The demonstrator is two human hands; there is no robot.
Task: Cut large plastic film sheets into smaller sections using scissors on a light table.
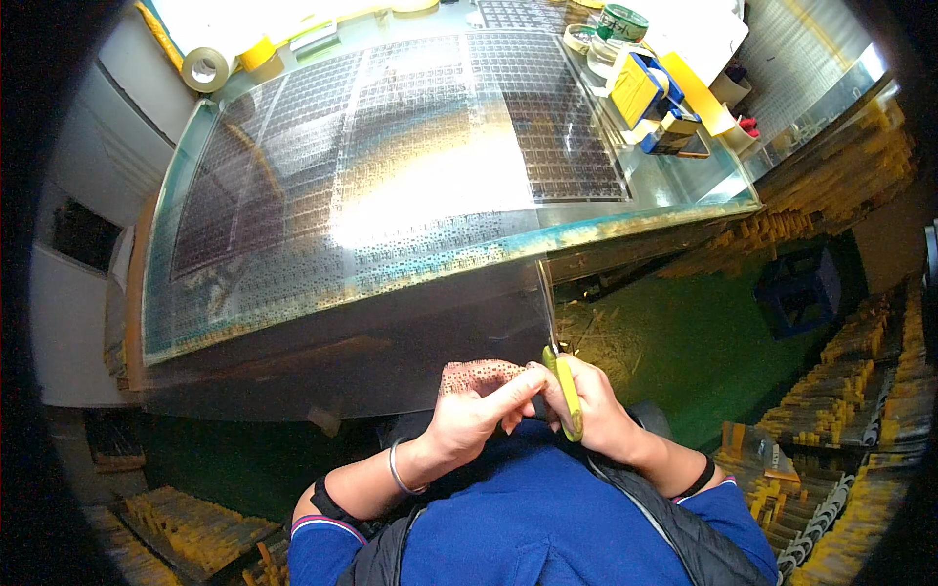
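Note:
A large clear film sheet (410, 332) with a fine dark printed pattern hangs over the near edge of the glass-topped table towards me. My left hand (469, 405) pinches its near edge, and the dotted pattern shows over the fingers. My right hand (594, 405) is wrapped round the yellow-green handle of what look like scissors (564, 391), seen edge-on. Their thin metal blades point away from me, along the right edge of the hanging film. Both hands meet in front of my body, fingertips touching or nearly so. The right fingertips are partly hidden.
More dark patterned film (567, 146) lies on the glass table (674, 207). At its far right stand a blue and yellow tape dispenser (650, 98) and tape rolls (622, 24); another roll (207, 70) is far left. A blue crate (796, 288) and racks with yellow pieces (831, 381) stand right.

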